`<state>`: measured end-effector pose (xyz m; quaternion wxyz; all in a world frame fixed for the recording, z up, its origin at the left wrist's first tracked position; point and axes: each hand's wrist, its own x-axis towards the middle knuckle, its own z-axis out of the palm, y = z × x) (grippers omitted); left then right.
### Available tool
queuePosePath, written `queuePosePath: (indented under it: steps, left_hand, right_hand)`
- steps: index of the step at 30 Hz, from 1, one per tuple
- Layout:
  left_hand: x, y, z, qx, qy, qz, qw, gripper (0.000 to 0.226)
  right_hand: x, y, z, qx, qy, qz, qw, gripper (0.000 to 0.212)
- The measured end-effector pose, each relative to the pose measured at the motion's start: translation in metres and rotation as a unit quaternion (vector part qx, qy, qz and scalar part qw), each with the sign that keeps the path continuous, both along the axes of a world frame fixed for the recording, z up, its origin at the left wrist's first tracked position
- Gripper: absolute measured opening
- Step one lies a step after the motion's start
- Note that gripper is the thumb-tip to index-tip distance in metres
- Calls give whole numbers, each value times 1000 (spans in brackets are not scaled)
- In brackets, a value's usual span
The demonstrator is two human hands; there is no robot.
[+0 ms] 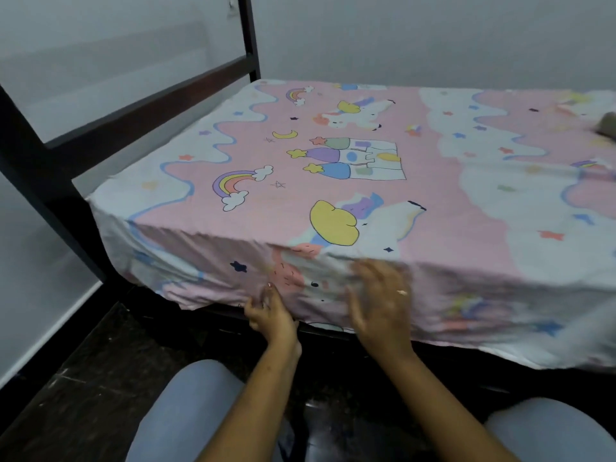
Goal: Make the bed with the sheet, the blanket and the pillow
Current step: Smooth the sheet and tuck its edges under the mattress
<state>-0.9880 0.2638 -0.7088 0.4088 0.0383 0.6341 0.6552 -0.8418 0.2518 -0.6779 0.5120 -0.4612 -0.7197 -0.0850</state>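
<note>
A pink and white sheet [333, 195] printed with rainbows, unicorns and castles covers the mattress and hangs down its near side. My left hand [271, 313] is at the sheet's lower hem on that side, fingers curled against the fabric near the bed frame. My right hand [380, 301] lies flat on the hanging part of the sheet just below the mattress edge, fingers spread and blurred. A small brownish thing [607, 125] lies on the bed at the far right, cut off by the frame edge. No blanket or pillow can be identified.
A dark wooden headboard frame [140, 108] stands at the left end of the bed, with a post [248, 35] in the corner. White walls run behind and to the left. The floor [83, 378] is dark. My knees in light jeans [186, 411] are below.
</note>
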Motion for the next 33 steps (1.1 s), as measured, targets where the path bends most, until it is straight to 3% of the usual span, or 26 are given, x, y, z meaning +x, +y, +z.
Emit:
queuePosePath:
  steps: [1,3,6,7,10,13,15,19,22,24,28,31,33]
  left_hand:
    - [5,-2,2,-2,-18,-1,1000,58]
    - [17,-9,6,-4,-49,-16,999,57]
    - [39,-16,7,-14,-86,-62,994,62]
    - [45,-17,6,-18,-93,-74,993,63]
    - [57,-19,2,-25,-102,-89,990,62]
    - [63,-21,-4,-32,-126,-94,987,62]
    - [66,-24,-6,-35,-121,-109,986,61]
    - [69,-23,-15,-53,-86,-135,986,52]
    - [70,-22,-20,-48,-63,-155,985,38]
    - [69,-22,-24,-40,-29,-180,982,31]
    - [65,-29,-33,-44,142,-229,962,20]
    - [65,-34,-31,-67,226,-265,935,18]
    - [64,-33,-27,-89,248,-285,922,18]
  right_hand:
    - [9,-6,-11,-35,106,-43,993,34]
    - [22,-11,-27,-88,301,-120,942,41]
    - [32,-10,-23,-144,524,-209,813,48]
    - [33,-9,-19,-165,566,-223,777,49]
    - [35,-5,-17,-199,616,-248,721,54]
    - [46,-9,-25,-270,659,-284,642,69]
    - [55,-10,-29,-292,677,-282,614,80]
    - [67,-10,-39,-294,710,-259,586,93]
    - [71,-16,-47,-292,733,-223,573,88]
    - [76,-19,-52,-307,707,-219,598,76]
    - [82,-31,-66,-376,561,-249,695,29]
    - [82,-41,-71,-377,555,-238,702,16]
    - [83,-40,-67,-375,592,-217,679,10]
